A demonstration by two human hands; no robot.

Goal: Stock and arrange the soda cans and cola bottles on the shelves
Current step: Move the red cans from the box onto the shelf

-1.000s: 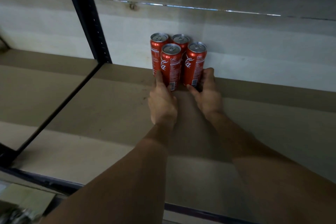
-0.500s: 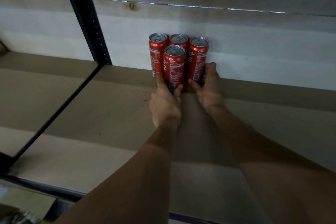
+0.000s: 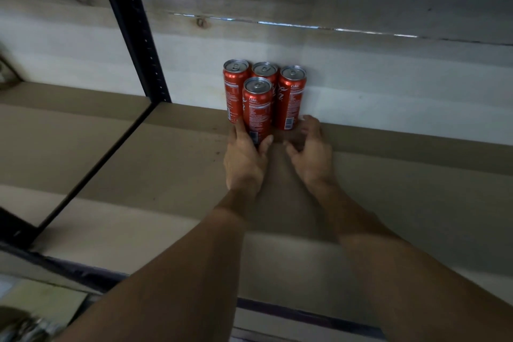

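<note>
Several red cola cans stand upright in a tight cluster at the back of the brown shelf board (image 3: 144,175), against the pale wall. My left hand (image 3: 244,159) holds the base of the front cola can (image 3: 257,108), index finger on its left side and thumb on its right. Behind it stand a left can (image 3: 235,89), a middle can (image 3: 265,71) and a right can (image 3: 291,98). My right hand (image 3: 312,151) rests on the shelf just right of the cluster, fingers loosely bent and holding nothing, a little apart from the right can.
A black perforated upright post (image 3: 133,30) rises left of the cans and a dark divider runs forward from it. The pale plank back wall (image 3: 388,78) closes the shelf. A dark front rail (image 3: 83,272) edges the board. Bare board lies right of the cans.
My right hand has come off the right can and drawn back onto the board. My left hand has stayed at the front can's base.
</note>
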